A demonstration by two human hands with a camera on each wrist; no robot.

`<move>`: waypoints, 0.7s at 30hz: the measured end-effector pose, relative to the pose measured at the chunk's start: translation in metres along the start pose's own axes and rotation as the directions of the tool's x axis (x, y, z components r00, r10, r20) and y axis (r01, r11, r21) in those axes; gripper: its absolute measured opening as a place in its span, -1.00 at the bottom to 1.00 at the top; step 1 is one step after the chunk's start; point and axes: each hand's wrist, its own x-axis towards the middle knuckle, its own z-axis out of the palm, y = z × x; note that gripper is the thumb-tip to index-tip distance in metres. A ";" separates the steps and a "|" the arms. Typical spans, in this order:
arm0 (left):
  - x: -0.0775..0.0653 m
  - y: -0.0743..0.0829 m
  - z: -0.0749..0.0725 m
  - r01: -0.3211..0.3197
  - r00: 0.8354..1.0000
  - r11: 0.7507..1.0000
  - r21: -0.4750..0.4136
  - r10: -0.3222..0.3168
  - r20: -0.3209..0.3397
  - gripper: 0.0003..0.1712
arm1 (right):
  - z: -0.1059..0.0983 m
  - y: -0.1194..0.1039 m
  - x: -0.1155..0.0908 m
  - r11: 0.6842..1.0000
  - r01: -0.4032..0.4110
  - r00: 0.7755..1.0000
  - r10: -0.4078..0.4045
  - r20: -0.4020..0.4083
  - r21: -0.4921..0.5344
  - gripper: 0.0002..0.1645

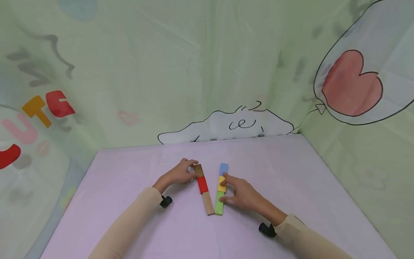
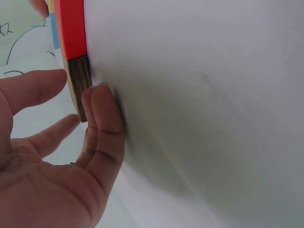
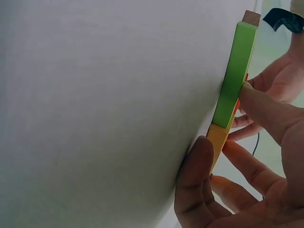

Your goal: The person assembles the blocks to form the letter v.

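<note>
Two rows of small wooden blocks converge toward their near ends on the table. The left row holds a dark brown block [image 1: 198,170], a red block [image 1: 202,185] and a light wood block [image 1: 208,204]. In the right row are a blue block [image 1: 224,168], a yellow block [image 1: 221,185] and a green block [image 1: 219,203]. With its fingertips my left hand [image 1: 180,172] touches the dark brown block at the far left. My right hand [image 1: 242,192] spans the right row, its thumb [image 3: 263,107] against the green block and other fingertips at the yellow one.
A pale lilac cloth covers the table [image 1: 129,180]. Behind and beside it hang light green curtains [image 1: 181,64] with printed drawings, including a heart balloon [image 1: 352,82]. Each wrist carries a small black camera [image 1: 166,201].
</note>
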 end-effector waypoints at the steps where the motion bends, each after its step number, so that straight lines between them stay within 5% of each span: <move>1: -0.001 -0.001 0.000 -0.004 1.000 1.000 0.000 0.004 -0.007 -0.32 | 0.000 0.000 0.000 1.000 -0.002 1.000 0.002 0.002 -0.009 -0.41; 10: -0.019 -0.009 0.005 -0.019 0.991 0.999 0.033 0.023 -0.130 -0.37 | -0.004 -0.003 -0.003 0.998 0.028 1.000 -0.028 0.003 -0.055 -0.36; 21: -0.053 -0.003 0.019 -0.041 0.949 0.987 0.156 0.087 -0.303 -0.45 | -0.019 0.003 -0.015 0.988 0.089 0.995 -0.094 -0.034 -0.122 -0.39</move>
